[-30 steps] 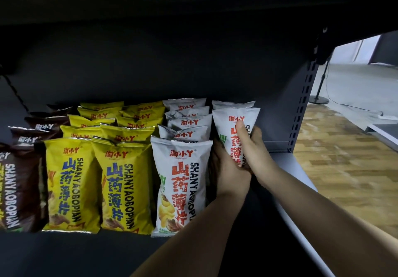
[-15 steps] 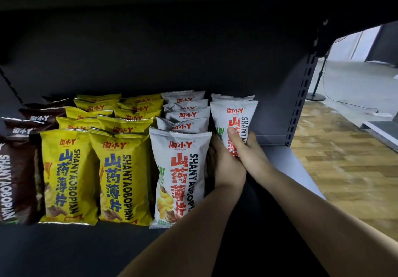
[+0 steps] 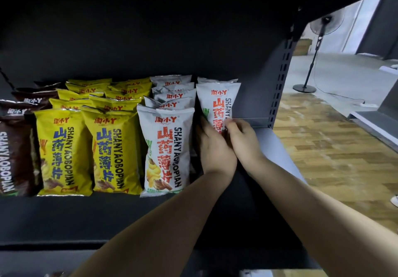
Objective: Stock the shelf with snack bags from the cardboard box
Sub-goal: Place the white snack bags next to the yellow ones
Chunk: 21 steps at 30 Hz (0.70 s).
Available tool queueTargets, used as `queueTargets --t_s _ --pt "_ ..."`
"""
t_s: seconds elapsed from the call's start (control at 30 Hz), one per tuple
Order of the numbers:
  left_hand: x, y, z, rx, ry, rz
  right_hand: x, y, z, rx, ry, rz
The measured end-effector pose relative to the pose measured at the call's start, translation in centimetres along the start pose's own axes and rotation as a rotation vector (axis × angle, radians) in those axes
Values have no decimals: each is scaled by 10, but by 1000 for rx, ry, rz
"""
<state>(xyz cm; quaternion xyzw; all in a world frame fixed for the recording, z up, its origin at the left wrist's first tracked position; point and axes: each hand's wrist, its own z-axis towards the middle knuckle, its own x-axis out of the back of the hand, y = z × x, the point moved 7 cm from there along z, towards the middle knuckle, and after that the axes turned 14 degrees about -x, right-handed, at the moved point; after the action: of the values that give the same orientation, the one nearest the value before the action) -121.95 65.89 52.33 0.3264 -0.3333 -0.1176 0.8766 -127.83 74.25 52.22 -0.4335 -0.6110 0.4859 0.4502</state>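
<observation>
- Your left hand point(image 3: 215, 147) and right hand point(image 3: 243, 141) are both on one upright white foil snack bag with red characters point(image 3: 217, 102), which stands on the dark metal shelf point(image 3: 107, 218) in the rightmost row.
- Left-hand fingers: they lie along the bag's left edge, with the back of the hand towards the camera. The fingertips are hidden behind the bag, so whether they are curled round it cannot be told.
- Right-hand fingers point(image 3: 231, 123): bunched together and pinching the bag's front face near its right edge, at about mid-height.
- Behind the held bag, away from your fingers, the top of a second white bag point(image 3: 216, 80) shows.
- Just left of your left-hand fingers: a row of the same white bags, with the front white bag point(image 3: 165, 151) upright and close beside your hand.
- Further left of the fingers: two rows of yellow snack bags with blue characters point(image 3: 90, 151), then a row of dark brown snack bags point(image 3: 15, 153) at the frame edge.
- Right of your right-hand fingers: the grey slotted shelf upright point(image 3: 280, 87), near the bag but apart from it.
- Beyond the upright: wood-pattern floor point(image 3: 333, 147) and a black standing fan point(image 3: 318, 39).
- The cardboard box does not appear in the head view.
</observation>
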Motion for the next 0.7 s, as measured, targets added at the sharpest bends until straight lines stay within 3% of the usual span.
queueTargets --t_s 0.33,0.53,0.7 --pt "43 52 -63 -61 -81 -15 47 2 -75 120 63 -236" --pt "90 85 -115 -357 -32 -16 75 -3 -148 220 30 -329" --pt "111 88 -167 -453 -76 -38 81 7 -193 296 -43 -304"
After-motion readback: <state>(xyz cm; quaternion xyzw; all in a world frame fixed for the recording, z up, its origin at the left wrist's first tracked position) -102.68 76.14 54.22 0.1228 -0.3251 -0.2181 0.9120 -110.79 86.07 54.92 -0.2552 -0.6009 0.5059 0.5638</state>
